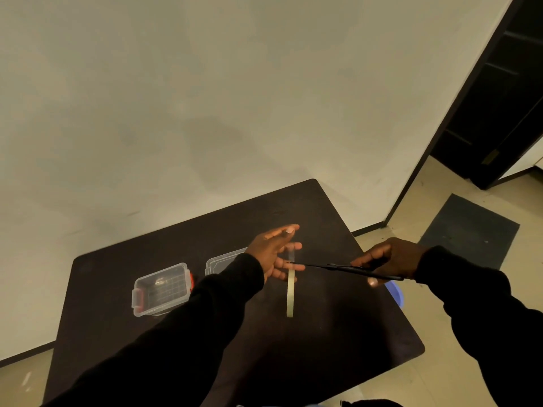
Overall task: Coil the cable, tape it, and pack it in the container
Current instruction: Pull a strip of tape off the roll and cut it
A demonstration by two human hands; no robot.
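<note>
My left hand [274, 252] is raised over the dark table [338, 333] and pinches the top end of a clear tape strip [291, 254] between thumb and forefinger. The other fingers are spread behind the strip. Below the strip is the tape roll [290, 295], seen edge-on. My right hand [390, 259] grips black scissors [349, 268], whose blade tips touch the strip just above the roll. A clear container [161, 289] with red latches stands open to the left, its clear lid [223, 259] behind my left arm. No cable is in view.
The table's far edge runs close to a pale wall. A blue object [395, 292] shows past the table's right edge, beneath my right hand. Further right are a dark floor mat [470, 230] and a dark doorway [499, 98].
</note>
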